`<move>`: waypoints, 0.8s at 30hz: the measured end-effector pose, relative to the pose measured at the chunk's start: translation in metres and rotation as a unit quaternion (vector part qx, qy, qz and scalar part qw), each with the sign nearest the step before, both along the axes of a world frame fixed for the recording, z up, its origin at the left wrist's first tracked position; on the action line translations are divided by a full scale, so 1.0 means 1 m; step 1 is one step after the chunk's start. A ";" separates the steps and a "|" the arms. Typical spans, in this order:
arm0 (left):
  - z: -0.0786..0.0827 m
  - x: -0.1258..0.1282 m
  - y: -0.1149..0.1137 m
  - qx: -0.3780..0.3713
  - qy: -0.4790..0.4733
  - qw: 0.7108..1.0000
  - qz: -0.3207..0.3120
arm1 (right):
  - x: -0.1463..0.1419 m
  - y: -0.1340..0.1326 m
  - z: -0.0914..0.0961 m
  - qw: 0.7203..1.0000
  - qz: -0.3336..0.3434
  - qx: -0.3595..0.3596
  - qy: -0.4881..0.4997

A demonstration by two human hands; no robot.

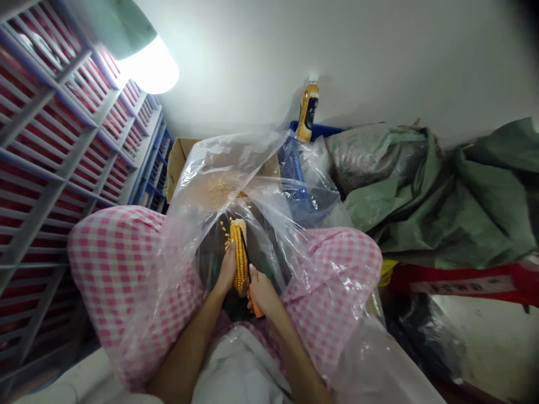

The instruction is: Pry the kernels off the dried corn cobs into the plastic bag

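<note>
From here I judge the corn (pixel 238 261) light and stiff, best gripped low, as my left hand (pixel 228 268) does, my right hand (pixel 261 292) clutching an orange handle (pixel 255 306).

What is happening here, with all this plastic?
The person's left hand holds a corn cob, while the right hand grips an orange-handled tool along the cob's side. Many kernels are on the cob; loose kernels show beside it, and more lie ahead in the clear plastic sheeting over a cardboard box.
</note>
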State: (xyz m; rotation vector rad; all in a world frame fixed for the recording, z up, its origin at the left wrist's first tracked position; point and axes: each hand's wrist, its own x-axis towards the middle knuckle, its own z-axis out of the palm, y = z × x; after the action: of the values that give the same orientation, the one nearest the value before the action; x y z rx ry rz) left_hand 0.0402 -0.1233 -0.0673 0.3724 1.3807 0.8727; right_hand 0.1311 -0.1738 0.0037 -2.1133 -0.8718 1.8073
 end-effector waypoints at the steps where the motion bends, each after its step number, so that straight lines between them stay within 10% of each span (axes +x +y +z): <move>1: 0.000 0.000 0.001 0.012 0.015 1.000 0.000 | 0.003 0.004 0.003 1.000 0.001 -0.008 0.012; 10: 0.015 0.000 0.012 -0.048 -0.028 0.998 0.015 | -0.003 -0.039 0.001 0.997 -0.014 0.071 -0.012; 16: 0.019 -0.003 0.015 -0.055 -0.042 0.996 0.052 | 0.003 -0.090 0.012 0.999 0.008 -0.019 -0.024; 24: 0.021 -0.004 0.015 -0.076 -0.058 0.995 0.031 | 0.008 -0.094 0.035 0.998 0.007 -0.064 -0.021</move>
State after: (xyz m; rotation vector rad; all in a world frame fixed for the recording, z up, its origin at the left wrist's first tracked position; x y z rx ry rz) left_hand 0.0360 -0.1080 -0.0465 0.1605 1.3473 0.8201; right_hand 0.1388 -0.2674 0.0391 -2.2358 -0.8018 1.8788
